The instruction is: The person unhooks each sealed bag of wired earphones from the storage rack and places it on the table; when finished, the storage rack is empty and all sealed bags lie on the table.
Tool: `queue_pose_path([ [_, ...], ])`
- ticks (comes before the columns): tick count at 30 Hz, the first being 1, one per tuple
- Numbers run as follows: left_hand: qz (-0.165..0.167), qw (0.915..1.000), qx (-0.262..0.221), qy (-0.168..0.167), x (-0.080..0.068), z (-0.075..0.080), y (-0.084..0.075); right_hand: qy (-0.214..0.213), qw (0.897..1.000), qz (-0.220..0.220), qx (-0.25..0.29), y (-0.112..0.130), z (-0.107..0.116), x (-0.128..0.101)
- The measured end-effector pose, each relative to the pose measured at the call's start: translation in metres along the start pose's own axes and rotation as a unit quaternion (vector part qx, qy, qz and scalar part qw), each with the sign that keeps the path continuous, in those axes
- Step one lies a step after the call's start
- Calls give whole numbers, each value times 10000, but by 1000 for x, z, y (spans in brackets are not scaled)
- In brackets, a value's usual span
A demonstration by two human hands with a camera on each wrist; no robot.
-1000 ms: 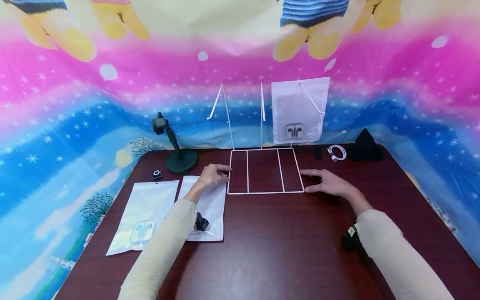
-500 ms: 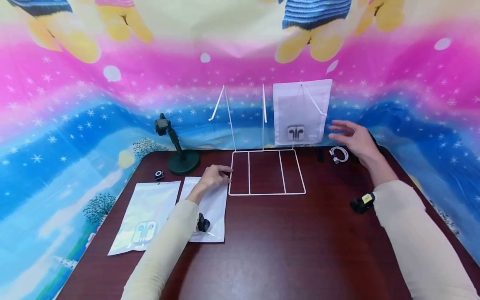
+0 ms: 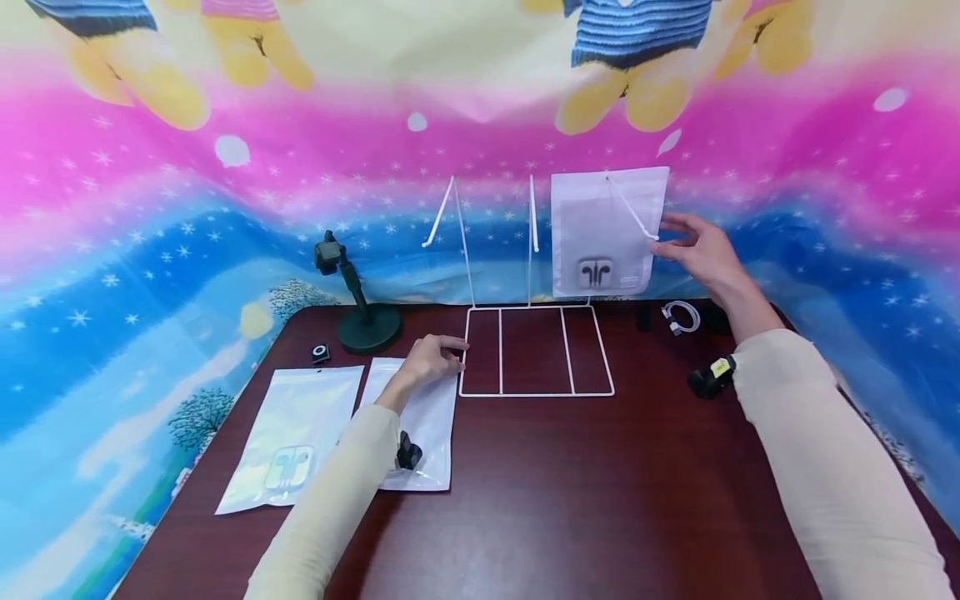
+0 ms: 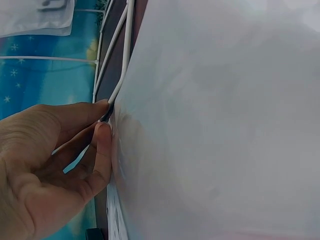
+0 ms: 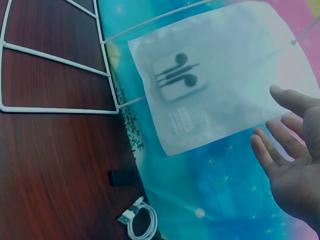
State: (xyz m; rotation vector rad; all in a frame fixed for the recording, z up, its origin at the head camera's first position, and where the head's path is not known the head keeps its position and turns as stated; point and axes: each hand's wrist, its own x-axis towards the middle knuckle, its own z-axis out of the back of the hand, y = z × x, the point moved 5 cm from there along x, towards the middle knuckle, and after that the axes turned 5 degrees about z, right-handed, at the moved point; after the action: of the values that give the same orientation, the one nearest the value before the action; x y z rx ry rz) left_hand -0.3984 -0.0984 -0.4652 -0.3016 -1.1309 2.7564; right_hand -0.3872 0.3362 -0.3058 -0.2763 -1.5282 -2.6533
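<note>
Right hand (image 3: 701,254) raised beside hanging bag (image 3: 609,233), fingers straight and spread, holding nothing, tips just at its right edge. Bag hooked on right peg of wire rack (image 3: 536,350). Left hand (image 3: 429,358) pinching rack's base at left edge, steadying it. Reaching stage, probably; grasp not yet made. Next move likely calls for closing thumb and fingers on bag's edge.

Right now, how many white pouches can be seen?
3. One hanging pouch on the wire rack, one far-left pouch flat on the table, one middle pouch under the left forearm. None seems hidden.
</note>
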Motion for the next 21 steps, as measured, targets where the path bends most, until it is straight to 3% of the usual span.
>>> queue_pose_path([
  [8,-17,10000,-65,-30,1,-2,-4,-739,9968,173,-232,9,4,0],
  [15,37,10000,-42,-57,0,0,-2,-1581,9872,225,-15,13,0,-5],
  [21,60,10000,-41,-26,-2,-1,-1,-1597,9848,418,543,20,-4,-8],
])
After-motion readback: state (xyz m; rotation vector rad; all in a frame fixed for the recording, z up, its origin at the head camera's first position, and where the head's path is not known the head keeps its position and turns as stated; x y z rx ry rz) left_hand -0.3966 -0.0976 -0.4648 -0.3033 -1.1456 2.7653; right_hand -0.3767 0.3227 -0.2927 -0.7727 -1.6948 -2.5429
